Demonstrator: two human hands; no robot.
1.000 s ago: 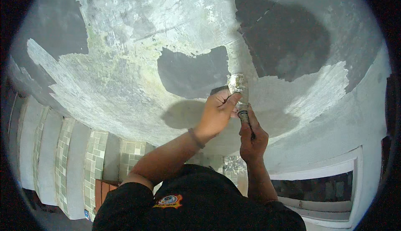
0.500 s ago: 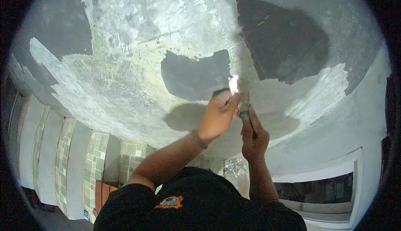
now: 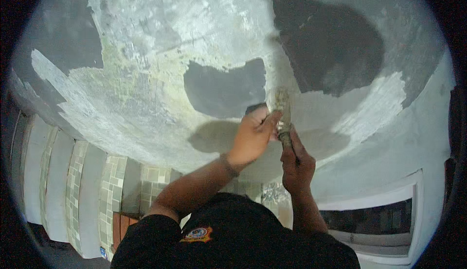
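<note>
In the middle of the head view my right hand (image 3: 297, 166) is closed round the handle (image 3: 285, 139) of a flat metal scraper (image 3: 283, 104), its blade against the patchy grey and whitish plastered surface (image 3: 155, 30). My left hand (image 3: 250, 137) has its thumb and fingers pressed on the blade's lower left side. A small dark flat piece (image 3: 255, 107) shows behind the left fingers; I cannot tell what it is. Ragged-edged dark grey patches (image 3: 224, 86) surround the blade at left and right.
Stepped grey walls with small green tiles (image 3: 75, 181) and a brown wooden piece (image 3: 121, 230) are at the lower left. A white-framed dark opening (image 3: 365, 220) is in the pale wall (image 3: 365, 181) at the lower right.
Both hands and the scraper have shifted slightly right. The blade, bright earlier, now looks duller and blurred.
</note>
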